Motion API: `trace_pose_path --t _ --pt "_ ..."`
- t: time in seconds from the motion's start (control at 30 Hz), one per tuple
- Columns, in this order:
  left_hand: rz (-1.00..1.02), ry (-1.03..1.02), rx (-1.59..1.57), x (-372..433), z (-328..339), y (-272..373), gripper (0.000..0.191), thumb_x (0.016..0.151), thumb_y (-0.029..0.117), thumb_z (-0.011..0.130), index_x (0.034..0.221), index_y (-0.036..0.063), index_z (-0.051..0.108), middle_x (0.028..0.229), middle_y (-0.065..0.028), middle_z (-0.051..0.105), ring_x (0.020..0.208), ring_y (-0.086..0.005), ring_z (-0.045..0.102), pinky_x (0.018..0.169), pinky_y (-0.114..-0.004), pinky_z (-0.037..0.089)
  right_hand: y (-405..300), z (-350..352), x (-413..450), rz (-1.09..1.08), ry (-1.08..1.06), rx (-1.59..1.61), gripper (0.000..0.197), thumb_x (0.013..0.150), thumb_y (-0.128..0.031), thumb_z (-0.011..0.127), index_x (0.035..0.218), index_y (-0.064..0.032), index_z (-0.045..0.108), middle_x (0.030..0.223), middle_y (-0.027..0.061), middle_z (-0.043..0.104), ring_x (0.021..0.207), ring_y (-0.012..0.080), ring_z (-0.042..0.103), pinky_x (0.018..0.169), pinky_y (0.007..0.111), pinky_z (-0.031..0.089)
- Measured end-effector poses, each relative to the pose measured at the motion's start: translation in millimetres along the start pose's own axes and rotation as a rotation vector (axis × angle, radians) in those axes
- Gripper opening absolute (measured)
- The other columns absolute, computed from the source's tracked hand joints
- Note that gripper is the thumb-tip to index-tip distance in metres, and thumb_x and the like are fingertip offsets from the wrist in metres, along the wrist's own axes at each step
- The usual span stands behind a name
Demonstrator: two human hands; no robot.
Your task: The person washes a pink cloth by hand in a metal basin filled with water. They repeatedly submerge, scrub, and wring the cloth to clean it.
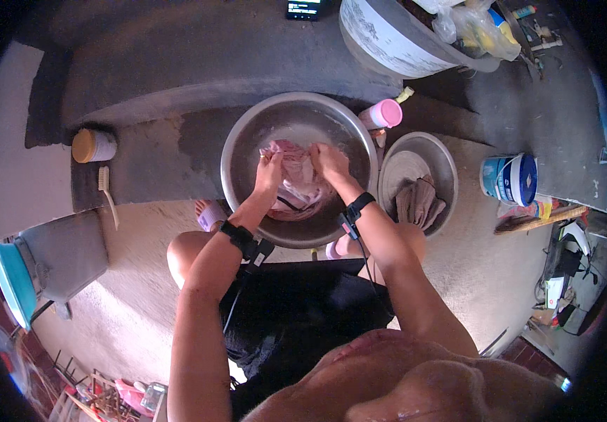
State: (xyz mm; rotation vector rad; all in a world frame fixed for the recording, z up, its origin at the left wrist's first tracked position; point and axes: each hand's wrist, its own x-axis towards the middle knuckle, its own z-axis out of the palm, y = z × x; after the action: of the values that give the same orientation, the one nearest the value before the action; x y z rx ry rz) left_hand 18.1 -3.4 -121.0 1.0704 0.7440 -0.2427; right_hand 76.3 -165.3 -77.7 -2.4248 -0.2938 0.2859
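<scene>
A large metal basin (235, 132) stands in front of my knees. Inside it lies a wet pink cloth (298, 163), bunched up, with a paler part and a dark strip lower down. My left hand (270, 166) grips the cloth's left side, a ring on one finger. On the right side, my right hand (331, 162) has its fingers curled around another fold. Between the two hands the cloth is gathered and wrinkled. Both wrists wear black bands with small cabled devices.
Right of the basin, a smaller metal bowl (448, 163) holds a brownish cloth (419, 203). A pink-lidded container (385, 113) touches close by. A paint bucket (509, 179) stands farther right. Leftward are a yellow-lidded jar (94, 145) and a scrubbing brush (105, 190). A big white tub (398, 42) sits above.
</scene>
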Motion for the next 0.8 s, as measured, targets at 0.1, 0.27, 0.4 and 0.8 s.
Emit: trace_pose_path --t 0.1,0.27,0.4,0.8 --pt "0.020 0.032 0.030 0.6 4.2 -6.0 0.057 0.095 0.037 0.058 0.138 0.0023 0.043 0.122 -0.0114 0.056 0.108 -0.0192 0.055 0.089 -0.034 0.046 20.8 -4.2 14.0 0.086 -0.073 -0.120 0.040 0.096 -0.042 0.047 0.115 -0.0107 0.062 0.111 0.0194 0.065 0.109 0.0382 0.061 0.090 0.048 0.048" --pt "-0.135 -0.042 0.035 14.1 -38.7 -12.6 0.060 0.096 0.042 0.054 0.141 0.0052 0.040 0.126 -0.0119 0.052 0.105 -0.0210 0.057 0.078 -0.035 0.049 2.0 26.3 -2.7 -0.207 -0.195 -0.285 0.045 0.090 -0.044 0.057 0.130 -0.0228 0.057 0.124 0.0170 0.060 0.116 0.0377 0.058 0.095 0.046 0.048" --pt "-0.264 -0.132 0.081 1.0 -16.3 -10.0 0.059 0.099 0.048 0.046 0.141 0.0077 0.042 0.138 -0.0128 0.047 0.110 -0.0264 0.058 0.084 -0.035 0.050 33.5 35.4 5.8 0.154 -0.265 -0.413 0.046 0.087 -0.041 0.061 0.129 -0.0233 0.057 0.125 0.0164 0.061 0.110 0.0367 0.061 0.090 0.047 0.050" --pt "-0.269 -0.129 -0.044 4.7 3.3 5.4 0.064 0.098 0.062 0.037 0.116 0.0051 0.061 0.103 -0.0139 0.065 0.097 -0.0251 0.063 0.086 -0.042 0.051 -69.9 -26.6 -35.2 -0.092 -0.362 0.384 0.034 0.069 -0.016 0.076 0.093 -0.0098 0.052 0.077 0.0047 0.058 0.073 0.0170 0.057 0.069 0.032 0.047"
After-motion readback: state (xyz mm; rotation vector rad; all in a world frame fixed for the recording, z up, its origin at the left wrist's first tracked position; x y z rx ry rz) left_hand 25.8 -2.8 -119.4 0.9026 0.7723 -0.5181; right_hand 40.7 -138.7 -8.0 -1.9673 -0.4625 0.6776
